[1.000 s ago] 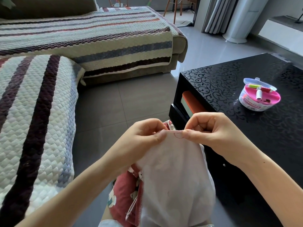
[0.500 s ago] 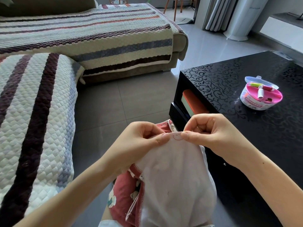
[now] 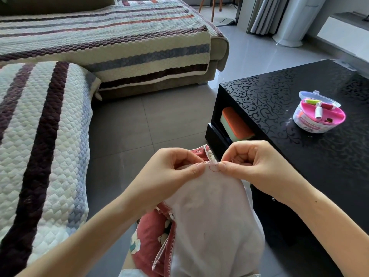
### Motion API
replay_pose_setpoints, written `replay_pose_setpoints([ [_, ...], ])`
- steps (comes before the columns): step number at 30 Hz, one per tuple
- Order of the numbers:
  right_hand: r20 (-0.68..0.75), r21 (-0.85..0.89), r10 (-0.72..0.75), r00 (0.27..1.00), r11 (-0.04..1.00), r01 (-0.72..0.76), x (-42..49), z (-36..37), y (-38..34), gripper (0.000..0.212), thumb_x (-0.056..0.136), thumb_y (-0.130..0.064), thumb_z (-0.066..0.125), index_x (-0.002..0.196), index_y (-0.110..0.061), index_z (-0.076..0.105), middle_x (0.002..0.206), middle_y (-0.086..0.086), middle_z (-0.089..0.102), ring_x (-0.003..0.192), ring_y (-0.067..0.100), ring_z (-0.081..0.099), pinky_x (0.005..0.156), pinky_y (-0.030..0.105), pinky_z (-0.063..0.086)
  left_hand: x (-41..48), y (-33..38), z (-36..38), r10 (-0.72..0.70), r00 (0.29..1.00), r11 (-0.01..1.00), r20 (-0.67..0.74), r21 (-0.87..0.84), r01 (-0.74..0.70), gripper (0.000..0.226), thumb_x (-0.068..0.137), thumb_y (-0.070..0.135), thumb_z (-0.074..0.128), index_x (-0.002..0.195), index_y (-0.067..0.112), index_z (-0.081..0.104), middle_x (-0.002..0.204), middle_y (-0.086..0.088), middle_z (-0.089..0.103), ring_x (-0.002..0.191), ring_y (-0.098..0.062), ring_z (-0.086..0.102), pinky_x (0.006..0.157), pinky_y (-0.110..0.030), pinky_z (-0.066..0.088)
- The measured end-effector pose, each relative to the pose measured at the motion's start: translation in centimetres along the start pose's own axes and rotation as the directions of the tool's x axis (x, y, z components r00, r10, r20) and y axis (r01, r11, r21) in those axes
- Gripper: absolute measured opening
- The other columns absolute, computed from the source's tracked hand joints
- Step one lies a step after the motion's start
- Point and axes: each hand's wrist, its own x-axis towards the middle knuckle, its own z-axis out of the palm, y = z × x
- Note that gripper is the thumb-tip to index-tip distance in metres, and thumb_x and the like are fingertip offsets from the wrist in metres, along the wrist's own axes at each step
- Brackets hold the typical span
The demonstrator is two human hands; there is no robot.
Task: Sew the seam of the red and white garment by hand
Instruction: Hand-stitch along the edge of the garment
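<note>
The red and white garment (image 3: pixel 211 220) hangs over my lap, its white inner side facing up and red patterned fabric showing at the lower left. My left hand (image 3: pixel 171 172) pinches its top edge between thumb and fingers. My right hand (image 3: pixel 257 164) pinches the same edge just to the right, fingers curled. Between the two thumbs a small loop of red thread (image 3: pixel 213 168) lies on the white cloth. I cannot make out a needle.
A black patterned coffee table (image 3: pixel 299 156) stands to the right, carrying a round pink sewing kit (image 3: pixel 318 114) with thread spools. A shelf under it holds an orange and green box (image 3: pixel 235 124). A striped quilted sofa (image 3: pixel 40 136) fills the left and back; grey tile floor lies between.
Both hands stay on the garment's top edge with the thread loop between them. The thumbs have shifted slightly; the view has tilted a little.
</note>
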Motion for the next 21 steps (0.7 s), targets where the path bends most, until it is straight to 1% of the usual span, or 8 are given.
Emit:
replay_pose_setpoints([
  [4,0.035,-0.174,-0.082,0.996,0.981,0.087,0.1,0.6,1.0,0.021,0.079,-0.038,0.071,0.091,-0.022,0.069,0.065,0.013,0.055,0.058,0.028,0.046,0.056,0.039,0.04,0.0,0.3,-0.1,-0.052,0.999,0.998,0.006,-0.045,0.053,0.016,0.086,0.012,0.067,0.074,0.019,0.075,0.075,0.0,0.073,0.069,-0.006,0.063,0.062,-0.018,0.048],
  [5,0.039,-0.214,-0.095,0.995,0.972,0.101,0.0,0.6,1.1,0.025,0.079,-0.041,0.066,0.1,-0.03,0.067,0.064,0.003,0.052,0.059,0.023,0.048,0.058,0.036,0.041,0.0,0.3,-0.1,-0.069,0.998,0.996,0.006,-0.061,0.069,0.014,0.086,0.012,0.067,0.076,0.017,0.075,0.076,-0.001,0.073,0.069,-0.007,0.063,0.062,-0.018,0.049],
  [7,0.043,-0.216,-0.119,0.992,0.968,0.125,-0.2,0.6,1.2,0.031,0.083,-0.043,0.059,0.113,-0.037,0.06,0.067,-0.009,0.048,0.059,0.005,0.045,0.058,0.018,0.038,0.0,0.4,-0.3,-0.089,0.996,0.992,0.006,-0.085,0.089,0.01,0.087,0.013,0.066,0.08,0.014,0.074,0.077,-0.002,0.073,0.071,-0.008,0.064,0.064,-0.019,0.05],
  [9,0.048,-0.219,-0.148,0.988,0.963,0.155,-0.6,0.7,1.1,0.033,0.089,-0.033,0.052,0.121,-0.037,0.055,0.069,-0.01,0.051,0.059,0.004,0.046,0.059,0.012,0.037,-0.1,0.4,-0.4,-0.097,0.995,0.991,0.008,-0.096,0.097,0.011,0.087,0.012,0.066,0.08,0.014,0.074,0.077,-0.003,0.073,0.071,-0.009,0.064,0.064,-0.02,0.05],
  [11,0.034,-0.262,-0.196,0.98,0.945,0.198,-1.0,1.0,0.7,0.032,0.089,-0.024,0.052,0.119,-0.033,0.059,0.067,-0.005,0.054,0.055,0.01,0.047,0.057,0.011,0.037,-0.2,0.5,-0.6,-0.1,0.995,0.99,0.007,-0.1,0.101,0.012,0.087,0.012,0.066,0.078,0.016,0.074,0.076,-0.002,0.073,0.07,-0.008,0.063,0.063,-0.019,0.05],
  [13,-0.005,-0.304,-0.238,0.971,0.926,0.226,-1.4,1.2,0.5,0.021,0.086,-0.018,0.055,0.101,-0.027,0.068,0.063,0.002,0.054,0.051,0.015,0.045,0.052,0.013,0.035,-0.3,0.4,-0.6,-0.104,0.995,0.989,0.005,-0.107,0.104,0.012,0.086,0.012,0.066,0.079,0.015,0.075,0.076,-0.002,0.072,0.069,-0.008,0.063,0.062,-0.018,0.05],
  [16,-0.061,-0.376,-0.281,0.958,0.895,0.238,-1.6,1.3,0.3,0.011,0.081,-0.014,0.059,0.081,-0.013,0.069,0.055,0.0,0.051,0.047,0.007,0.041,0.048,0.01,0.031,-0.3,0.4,-0.6,-0.108,0.994,0.987,-0.005,-0.116,0.107,0.011,0.086,0.011,0.066,0.08,0.014,0.074,0.076,-0.003,0.073,0.069,-0.009,0.063,0.062,-0.019,0.051],
  [21,-0.092,-0.457,-0.308,0.947,0.858,0.235,-1.8,1.5,-0.1,0.009,0.077,-0.013,0.06,0.075,-0.011,0.069,0.049,-0.005,0.049,0.046,0.013,0.044,0.046,0.009,0.031,-0.3,0.5,-0.6,-0.101,0.995,0.99,-0.013,-0.102,0.099,0.009,0.086,0.012,0.067,0.081,0.013,0.074,0.077,-0.004,0.073,0.07,-0.01,0.063,0.063,-0.021,0.051],
])
